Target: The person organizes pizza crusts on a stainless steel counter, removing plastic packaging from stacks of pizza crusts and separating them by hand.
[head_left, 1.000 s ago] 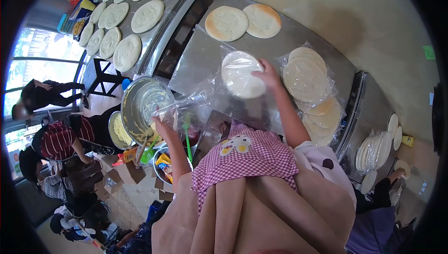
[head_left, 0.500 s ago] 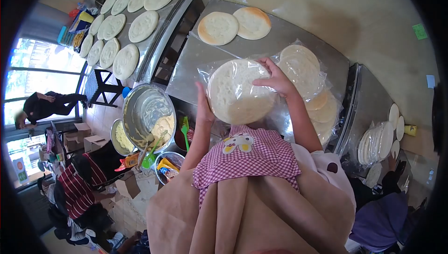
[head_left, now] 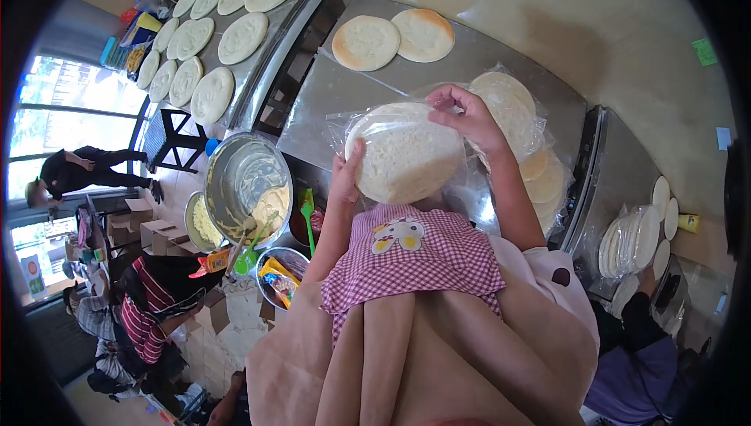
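Note:
Between my hands is a round flatbread (head_left: 403, 156) in a clear plastic bag, tilted above the checked apron. My left hand (head_left: 346, 174) grips its left edge, with the thumb on the near face. At the upper right edge, my right hand (head_left: 468, 117) pinches the bag with bent fingers. Two browned flatbreads (head_left: 366, 43) lie overlapping on the metal table (head_left: 317, 105) beyond. Right of my right hand are bagged flatbreads (head_left: 504, 105), and more in plastic (head_left: 542, 183) lie nearer, partly behind my forearm.
A large metal bowl (head_left: 249, 152) with cream mixture stands at left, beside a bowl of yellow shreds (head_left: 202, 222) and a bowl of packets (head_left: 282, 273). Flatbreads (head_left: 242, 39) cover another table. People are at left; a co-worker (head_left: 637, 359) is at lower right.
My left hand has left the metal bowl area and now grips the bagged bread. The bread has come nearer to my body and tilted. My right hand has shifted to the bag's upper edge.

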{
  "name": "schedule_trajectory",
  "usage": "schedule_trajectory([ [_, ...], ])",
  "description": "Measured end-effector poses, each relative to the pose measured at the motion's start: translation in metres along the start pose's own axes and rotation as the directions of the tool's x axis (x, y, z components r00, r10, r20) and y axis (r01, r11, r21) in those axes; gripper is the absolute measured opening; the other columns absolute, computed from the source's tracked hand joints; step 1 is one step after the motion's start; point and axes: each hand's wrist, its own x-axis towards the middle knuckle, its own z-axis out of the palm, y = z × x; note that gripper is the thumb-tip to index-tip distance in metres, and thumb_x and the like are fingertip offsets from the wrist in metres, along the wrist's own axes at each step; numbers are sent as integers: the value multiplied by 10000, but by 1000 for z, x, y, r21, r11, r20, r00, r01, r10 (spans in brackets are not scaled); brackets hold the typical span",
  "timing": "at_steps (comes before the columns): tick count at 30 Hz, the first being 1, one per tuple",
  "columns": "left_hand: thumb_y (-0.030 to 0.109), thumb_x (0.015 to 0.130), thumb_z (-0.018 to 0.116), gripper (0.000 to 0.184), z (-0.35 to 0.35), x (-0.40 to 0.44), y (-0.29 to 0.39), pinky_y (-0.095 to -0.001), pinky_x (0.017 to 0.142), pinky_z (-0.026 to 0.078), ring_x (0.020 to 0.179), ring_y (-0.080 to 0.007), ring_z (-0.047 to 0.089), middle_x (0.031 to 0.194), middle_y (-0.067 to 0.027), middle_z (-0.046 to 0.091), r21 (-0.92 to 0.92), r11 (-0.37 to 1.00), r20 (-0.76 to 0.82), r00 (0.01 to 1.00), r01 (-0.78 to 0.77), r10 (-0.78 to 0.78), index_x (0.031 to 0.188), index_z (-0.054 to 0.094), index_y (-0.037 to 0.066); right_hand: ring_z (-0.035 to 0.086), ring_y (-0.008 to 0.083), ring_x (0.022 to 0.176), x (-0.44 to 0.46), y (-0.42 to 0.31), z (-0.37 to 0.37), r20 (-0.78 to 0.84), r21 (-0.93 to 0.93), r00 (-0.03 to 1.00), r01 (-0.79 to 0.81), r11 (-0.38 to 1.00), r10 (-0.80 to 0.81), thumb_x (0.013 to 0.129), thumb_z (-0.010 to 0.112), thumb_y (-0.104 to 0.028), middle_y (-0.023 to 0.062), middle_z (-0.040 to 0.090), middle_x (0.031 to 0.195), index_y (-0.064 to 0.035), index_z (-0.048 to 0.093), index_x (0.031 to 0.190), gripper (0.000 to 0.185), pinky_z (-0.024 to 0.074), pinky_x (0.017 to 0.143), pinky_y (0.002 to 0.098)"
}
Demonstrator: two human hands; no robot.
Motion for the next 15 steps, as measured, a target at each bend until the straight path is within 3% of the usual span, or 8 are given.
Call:
schedule_trajectory([
  [4, 315, 848, 610, 472, 0, -6, 10, -316, 765, 521, 902, -204, 626, 1035, -129, 609, -7, 1000, -2, 1000, 27, -27, 1144, 497, -34, 547, 90, 799, 3, 1, 2, -28, -38, 1000, -5, 999, 4, 794, 663, -133, 22, 629, 853, -19, 629, 918, 172, 459, 753, 250],
  [10, 315, 849, 606, 468, -3, -8, 9, -344, 775, 523, 931, -217, 618, 1050, -139, 604, -89, 988, -38, 990, 129, -132, 1164, 495, -13, 565, 74, 816, 4, 5, 13, -134, 252, 991, 52, 966, -18, 860, 588, -117, 10, 631, 861, -18, 624, 917, 120, 467, 761, 244],
  [13, 340, 856, 590, 511, -23, 3, -5, -357, 799, 521, 957, -231, 611, 1059, -149, 599, -364, 903, 49, 973, 229, -226, 1189, 465, -26, 556, 80, 866, 14, 28, -4, -348, 462, 937, 187, 867, -17, 884, 555, -127, 20, 617, 944, -33, 615, 941, 125, 461, 775, 257],
  [15, 366, 876, 550, 531, -34, 4, -10, -363, 807, 522, 967, -246, 607, 1082, -159, 588, -311, 936, -16, 984, 164, -178, 1203, 444, -39, 545, 100, 899, 14, 24, -3, -422, 382, 906, 176, 907, 2, 881, 568, -191, 33, 588, 1015, -57, 562, 969, 160, 449, 796, 282],
])
